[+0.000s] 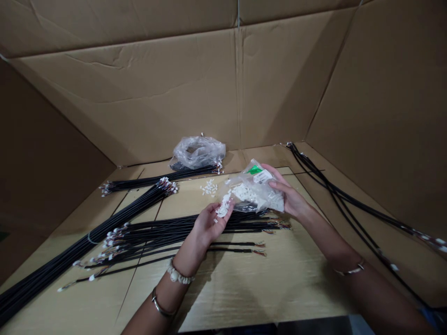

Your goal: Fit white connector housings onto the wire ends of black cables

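Above the pale tan board (226, 288), as I see it from afar through the head camera: one clear plastic bag (272, 197), bearing a white label and a green patch, part-filled with small white pieces.

Item, right hand (291, 197): thumb and fingers gripping the bag's right end.

Item, left hand (209, 225): palm up, fingers half curled and parted, cupping a heap of small white plastic pieces (222, 207) just at the bag's left end.

Item, loose white pieces (209, 187): scattered on the board beyond the left hand.

Item, row of thin black cables with white plugs (157, 230): lying beneath the hands, coloured wire ends to the right.

Item, thick tied bundle of black cables (77, 246): slanting at the left.

Item, far bundle of black cables (153, 178): before a crumpled clear plastic bag (199, 151).

Item, long black cables (349, 195): at the right, beside brown cardboard walls (157, 83).
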`<move>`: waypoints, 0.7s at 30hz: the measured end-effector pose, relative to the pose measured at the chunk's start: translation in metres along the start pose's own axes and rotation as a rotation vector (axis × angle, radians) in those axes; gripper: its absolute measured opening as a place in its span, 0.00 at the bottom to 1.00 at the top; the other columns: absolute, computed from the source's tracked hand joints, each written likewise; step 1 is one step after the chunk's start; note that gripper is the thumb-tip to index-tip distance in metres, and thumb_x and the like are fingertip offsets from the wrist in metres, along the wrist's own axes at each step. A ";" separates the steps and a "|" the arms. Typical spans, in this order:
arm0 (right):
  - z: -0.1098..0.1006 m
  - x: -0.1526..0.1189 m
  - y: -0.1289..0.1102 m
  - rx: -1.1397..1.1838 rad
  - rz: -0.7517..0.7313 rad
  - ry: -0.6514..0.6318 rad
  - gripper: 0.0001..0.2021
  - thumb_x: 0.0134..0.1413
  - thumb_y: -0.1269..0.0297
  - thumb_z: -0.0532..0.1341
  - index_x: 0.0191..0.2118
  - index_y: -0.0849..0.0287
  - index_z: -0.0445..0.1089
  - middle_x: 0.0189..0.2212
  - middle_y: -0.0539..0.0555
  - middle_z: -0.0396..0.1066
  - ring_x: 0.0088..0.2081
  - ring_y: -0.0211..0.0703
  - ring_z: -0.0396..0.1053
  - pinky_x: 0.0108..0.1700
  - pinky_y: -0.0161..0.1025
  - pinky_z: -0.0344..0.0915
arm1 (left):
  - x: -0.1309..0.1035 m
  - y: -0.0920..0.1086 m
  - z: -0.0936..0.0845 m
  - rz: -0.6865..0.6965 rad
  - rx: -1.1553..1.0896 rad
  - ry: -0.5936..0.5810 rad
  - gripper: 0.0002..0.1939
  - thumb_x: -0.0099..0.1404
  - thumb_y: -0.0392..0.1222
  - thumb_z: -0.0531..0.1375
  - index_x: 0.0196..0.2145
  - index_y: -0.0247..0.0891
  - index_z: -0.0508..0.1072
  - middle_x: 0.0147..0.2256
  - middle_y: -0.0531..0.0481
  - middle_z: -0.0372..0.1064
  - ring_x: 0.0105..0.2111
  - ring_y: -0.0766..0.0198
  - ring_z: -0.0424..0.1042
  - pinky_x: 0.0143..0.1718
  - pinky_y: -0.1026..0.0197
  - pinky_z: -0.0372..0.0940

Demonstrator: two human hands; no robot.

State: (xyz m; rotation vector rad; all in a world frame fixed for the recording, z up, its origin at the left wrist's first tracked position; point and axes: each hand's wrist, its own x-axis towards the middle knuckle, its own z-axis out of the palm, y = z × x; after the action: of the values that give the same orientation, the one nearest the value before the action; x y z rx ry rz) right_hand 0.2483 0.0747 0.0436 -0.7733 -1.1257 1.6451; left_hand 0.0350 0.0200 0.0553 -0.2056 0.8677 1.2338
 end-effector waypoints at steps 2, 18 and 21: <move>0.001 0.000 0.001 0.004 0.035 -0.022 0.31 0.43 0.63 0.70 0.56 0.44 0.65 0.51 0.51 0.72 0.48 0.50 0.71 0.48 0.44 0.70 | 0.000 0.000 0.000 -0.029 -0.021 -0.013 0.26 0.67 0.26 0.46 0.62 0.20 0.58 0.40 0.35 0.77 0.30 0.58 0.80 0.33 0.61 0.77; 0.001 -0.001 0.000 -0.010 0.017 -0.018 0.29 0.44 0.63 0.69 0.55 0.42 0.66 0.50 0.50 0.73 0.48 0.51 0.71 0.47 0.45 0.71 | -0.003 0.000 0.001 -0.004 -0.007 0.012 0.26 0.67 0.26 0.46 0.62 0.19 0.58 0.38 0.35 0.77 0.30 0.57 0.80 0.32 0.61 0.77; 0.001 -0.002 0.000 -0.012 0.044 -0.022 0.30 0.43 0.64 0.70 0.55 0.42 0.66 0.48 0.50 0.73 0.46 0.50 0.72 0.45 0.44 0.70 | -0.003 0.000 0.002 -0.017 0.001 0.009 0.25 0.68 0.26 0.46 0.62 0.20 0.58 0.40 0.34 0.77 0.30 0.58 0.80 0.32 0.61 0.77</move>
State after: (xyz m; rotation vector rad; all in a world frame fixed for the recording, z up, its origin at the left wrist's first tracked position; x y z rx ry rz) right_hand 0.2476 0.0728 0.0440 -0.7942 -1.1420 1.6888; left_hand 0.0359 0.0185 0.0584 -0.2179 0.8727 1.2174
